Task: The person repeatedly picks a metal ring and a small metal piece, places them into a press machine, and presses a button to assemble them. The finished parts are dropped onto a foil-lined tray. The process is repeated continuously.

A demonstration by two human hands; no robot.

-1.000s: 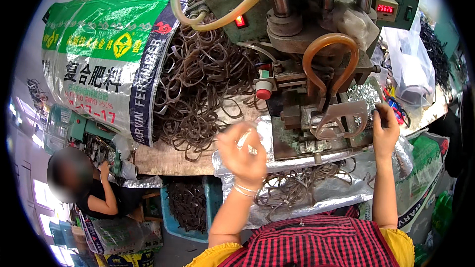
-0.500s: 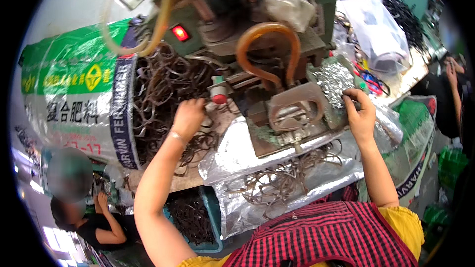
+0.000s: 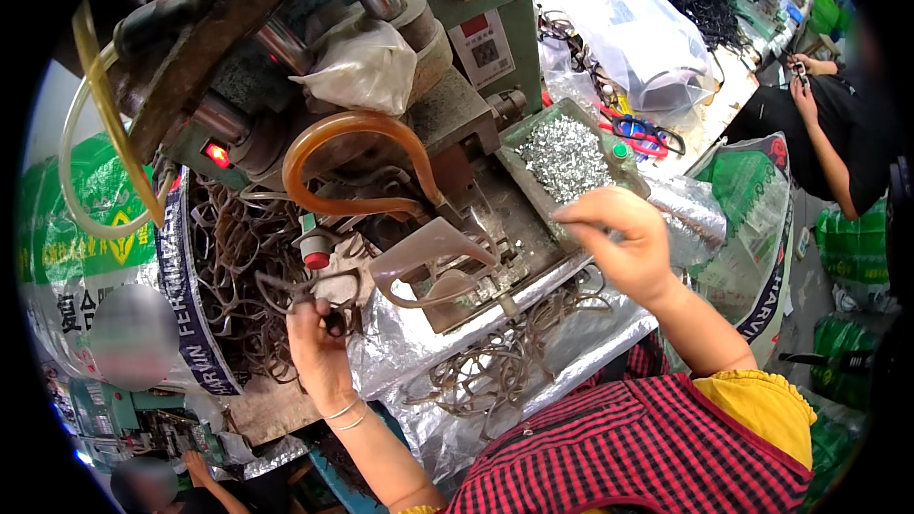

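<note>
My left hand [image 3: 320, 350] is closed at the edge of the bench, its fingers pinching a thin brown eyeglass frame [image 3: 307, 289]. Right beside it lies a heap of similar brown frames [image 3: 233, 271] at the mouth of a sack. My right hand [image 3: 624, 243] has thumb and fingertips pressed together at the near edge of a tray [image 3: 533, 177] of small silvery metal bits [image 3: 564, 158]. Whatever sits in that pinch is too small to make out. Between the hands, a translucent brownish plate [image 3: 428, 262] with an opening stands tilted over the press bed [image 3: 457, 316].
A green press [image 3: 519, 33] with an orange hose loop [image 3: 357, 124] rises ahead. A red-tipped button [image 3: 315, 253] stands near my left hand. More frames [image 3: 486, 362] lie on silvery sheeting. Scissors [image 3: 647, 133] lie beyond the tray. Other people work at both sides.
My view has swung, so the press sits further left. The left hand now holds an eyeglass frame. The right hand's fingertips have come together beside the tray. The translucent plate looks more tilted.
</note>
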